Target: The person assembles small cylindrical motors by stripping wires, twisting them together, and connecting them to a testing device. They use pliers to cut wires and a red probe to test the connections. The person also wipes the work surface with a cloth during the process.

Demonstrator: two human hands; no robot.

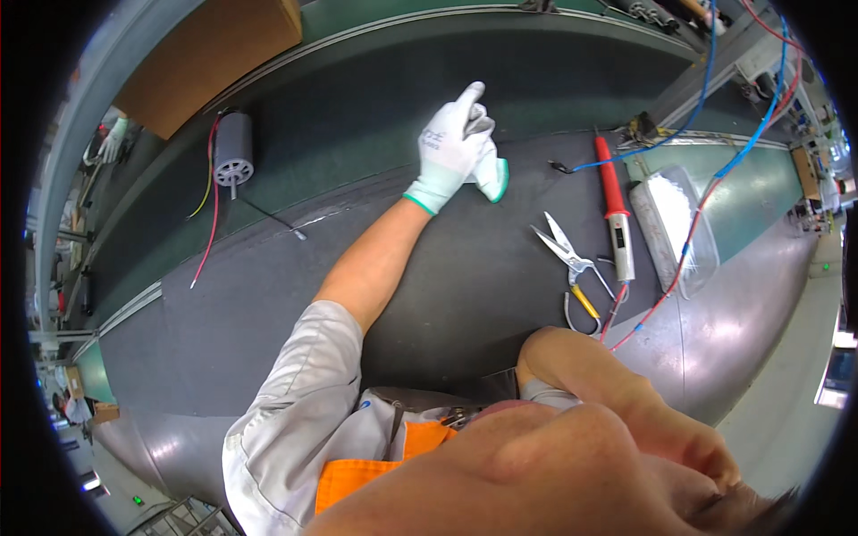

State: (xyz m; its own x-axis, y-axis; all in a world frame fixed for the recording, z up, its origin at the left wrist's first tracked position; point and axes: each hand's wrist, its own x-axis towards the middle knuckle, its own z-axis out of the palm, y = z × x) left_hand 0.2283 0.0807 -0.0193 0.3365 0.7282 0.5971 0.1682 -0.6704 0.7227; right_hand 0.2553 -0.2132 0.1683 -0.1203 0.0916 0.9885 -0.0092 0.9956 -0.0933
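the dark desk [447,295] carries a grey motor [233,152] with red and yellow wires far at the left, out of the work area, and at the right a red soldering iron [615,210] beside scissors [565,252], near for easy reach. the gloved left hand [454,143] is stretched forward, its grip narrow on a second white glove [491,175] with green cuff. the right hand is hidden by the raised arm, so its grip i cannot tell.

The right hand is hidden: the forearm [590,375] bends back toward the face at 5 o'clock and ends out of sight. The left hand [451,143] covers most of a second glove [493,177], so its grip cannot be read. The cardboard box [210,54] at 11 o'clock is cut by the rim. Items at 1 o'clock are too small to tell.
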